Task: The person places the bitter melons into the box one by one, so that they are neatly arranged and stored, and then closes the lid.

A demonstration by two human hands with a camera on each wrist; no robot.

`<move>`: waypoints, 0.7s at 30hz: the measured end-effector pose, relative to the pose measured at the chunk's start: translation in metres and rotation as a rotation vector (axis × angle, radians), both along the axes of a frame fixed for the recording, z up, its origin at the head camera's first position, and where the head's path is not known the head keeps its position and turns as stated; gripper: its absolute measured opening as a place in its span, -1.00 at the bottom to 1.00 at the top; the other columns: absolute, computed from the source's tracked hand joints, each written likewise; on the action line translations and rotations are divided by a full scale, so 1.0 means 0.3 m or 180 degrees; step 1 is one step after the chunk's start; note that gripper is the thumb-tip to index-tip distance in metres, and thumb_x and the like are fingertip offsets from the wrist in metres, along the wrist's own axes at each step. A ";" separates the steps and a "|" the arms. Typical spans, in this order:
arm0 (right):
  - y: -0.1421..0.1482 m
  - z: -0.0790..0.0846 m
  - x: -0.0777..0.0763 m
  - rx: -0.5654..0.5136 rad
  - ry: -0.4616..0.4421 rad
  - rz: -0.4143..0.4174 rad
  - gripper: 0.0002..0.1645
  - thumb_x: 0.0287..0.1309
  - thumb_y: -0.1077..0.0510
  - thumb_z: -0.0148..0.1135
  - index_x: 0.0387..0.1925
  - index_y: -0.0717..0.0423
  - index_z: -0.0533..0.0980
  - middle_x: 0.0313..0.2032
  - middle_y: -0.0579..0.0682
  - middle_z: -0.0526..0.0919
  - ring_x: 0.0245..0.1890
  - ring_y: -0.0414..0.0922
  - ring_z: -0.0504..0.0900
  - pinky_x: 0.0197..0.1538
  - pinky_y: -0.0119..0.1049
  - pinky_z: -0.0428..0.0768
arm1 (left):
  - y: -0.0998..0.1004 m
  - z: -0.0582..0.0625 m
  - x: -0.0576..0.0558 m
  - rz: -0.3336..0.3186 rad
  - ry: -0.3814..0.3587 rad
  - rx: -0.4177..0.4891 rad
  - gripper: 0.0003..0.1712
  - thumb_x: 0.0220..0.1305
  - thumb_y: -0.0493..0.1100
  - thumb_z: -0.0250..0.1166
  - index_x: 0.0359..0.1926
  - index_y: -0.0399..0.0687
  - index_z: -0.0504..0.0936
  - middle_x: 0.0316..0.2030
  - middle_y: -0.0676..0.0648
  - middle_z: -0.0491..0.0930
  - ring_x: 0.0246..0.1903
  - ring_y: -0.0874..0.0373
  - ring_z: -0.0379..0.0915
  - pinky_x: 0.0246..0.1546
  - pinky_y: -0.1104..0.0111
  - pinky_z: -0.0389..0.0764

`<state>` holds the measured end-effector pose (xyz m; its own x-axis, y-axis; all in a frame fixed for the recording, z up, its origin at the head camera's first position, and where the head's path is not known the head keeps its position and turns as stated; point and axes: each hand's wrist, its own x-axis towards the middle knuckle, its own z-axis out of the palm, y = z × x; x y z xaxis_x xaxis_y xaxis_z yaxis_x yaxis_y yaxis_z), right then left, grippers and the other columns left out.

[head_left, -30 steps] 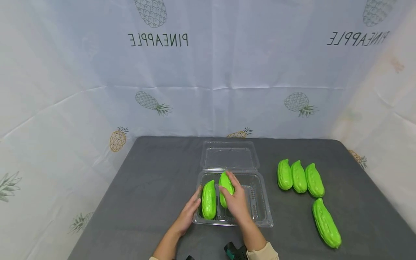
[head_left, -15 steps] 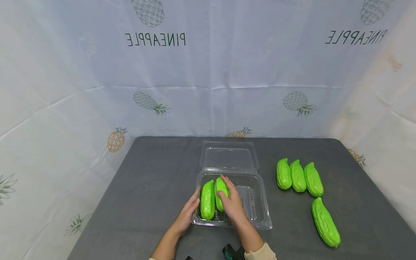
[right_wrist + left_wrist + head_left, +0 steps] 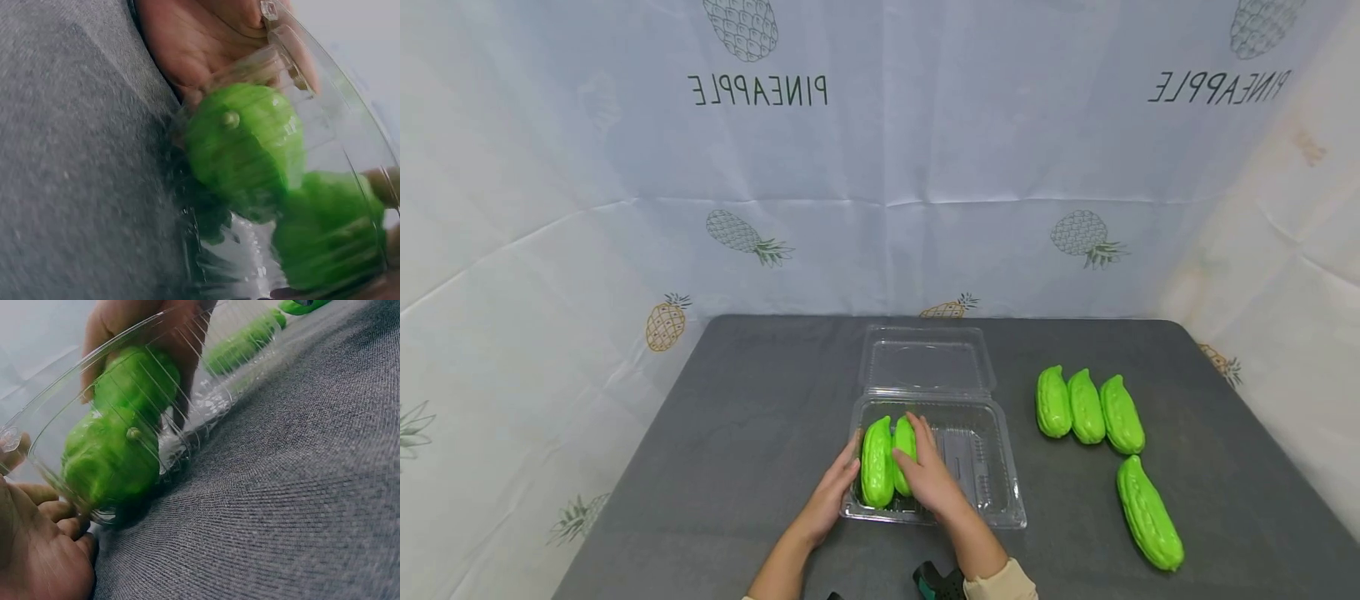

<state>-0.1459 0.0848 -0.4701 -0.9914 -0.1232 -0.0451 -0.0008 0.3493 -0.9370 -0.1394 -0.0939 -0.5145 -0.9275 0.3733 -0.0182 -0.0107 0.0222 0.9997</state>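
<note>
A clear plastic clamshell box (image 3: pixel 973 508) lies with its lid (image 3: pixel 927 358) folded back. Two bright green, ribbed bitter melons lie side by side in its left part: the outer melon (image 3: pixel 877 467) by the left wall, the inner melon (image 3: pixel 905 437) right beside it. My right hand (image 3: pixel 934 482) holds the inner melon, thumb on its near left side and fingers over its far right side. My left hand (image 3: pixel 833 493) rests against the box's left wall from outside, its fingers (image 3: pixel 53 509) fairly straight. Through the wall, the left wrist view shows the outer melon (image 3: pixel 109 456) end-on.
To the right of the box, three bitter melons (image 3: pixel 1086 408) stand in a row, and another melon (image 3: pixel 1150 518) lies aslant nearer me. A grey cloth (image 3: pixel 760 417) covers the table. Behind hangs a pineapple-print curtain (image 3: pixel 820 158). A black-and-green object (image 3: pixel 938 581) shows by my right wrist.
My right hand has moved left with the inner melon, bringing it from a gap away to right beside the outer melon. The left hand stays at the box's left wall.
</note>
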 end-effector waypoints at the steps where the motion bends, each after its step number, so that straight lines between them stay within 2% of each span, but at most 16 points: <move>1: 0.003 0.001 0.001 0.0041 -0.0002 0.0063 -0.27 0.24 0.21 0.01 0.38 0.29 0.01 0.37 0.50 -0.17 0.36 0.42 -0.17 0.27 0.40 -0.07 | -0.001 0.000 0.000 0.0006 -0.0011 0.0008 -0.28 0.46 0.02 -0.20 0.44 -0.26 -0.18 0.46 -0.21 -0.23 0.42 -0.04 -0.42 0.14 0.83 -0.07; 5: 0.016 0.003 0.005 0.0198 0.0026 0.0327 -0.23 0.26 0.21 -0.04 0.37 0.43 -0.09 0.33 0.59 -0.29 0.35 0.45 -0.26 0.28 0.40 -0.12 | -0.003 -0.002 0.000 0.0001 0.0019 0.0040 -0.29 0.47 0.00 -0.20 0.44 -0.29 -0.19 0.46 -0.25 -0.24 0.41 -0.07 -0.44 0.15 0.83 -0.07; 10: 0.023 -0.009 0.011 0.0378 0.0076 0.0650 -0.17 0.25 0.26 -0.08 0.35 0.54 -0.24 0.32 0.58 -0.43 0.35 0.44 -0.32 0.30 0.36 -0.10 | -0.006 0.000 0.000 -0.0031 0.0058 0.0059 -0.29 0.48 -0.01 -0.22 0.43 -0.32 -0.21 0.45 -0.28 -0.26 0.41 -0.10 -0.46 0.14 0.83 -0.08; 16: 0.023 -0.006 0.009 0.0440 0.0038 0.0702 -0.17 0.27 0.26 -0.09 0.35 0.54 -0.28 0.32 0.57 -0.47 0.34 0.45 -0.30 0.29 0.35 -0.04 | -0.006 0.002 0.000 -0.0050 0.0012 0.0068 -0.28 0.48 0.00 -0.22 0.43 -0.33 -0.22 0.45 -0.28 -0.27 0.41 -0.13 -0.48 0.13 0.84 -0.07; 21: 0.028 0.005 0.007 0.0515 -0.0053 0.0752 -0.15 0.29 0.24 -0.10 0.36 0.50 -0.31 0.31 0.57 -0.51 0.33 0.46 -0.28 0.29 0.35 -0.02 | -0.005 0.003 -0.004 -0.0060 -0.0033 0.0064 -0.28 0.48 0.00 -0.22 0.43 -0.31 -0.23 0.46 -0.26 -0.27 0.41 -0.08 -0.46 0.15 0.83 -0.06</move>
<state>-0.1439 0.0931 -0.4686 -0.9350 -0.3404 -0.0990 -0.0850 0.4863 -0.8696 -0.1406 -0.0954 -0.5138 -0.9201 0.3912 -0.0200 -0.0208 0.0023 0.9998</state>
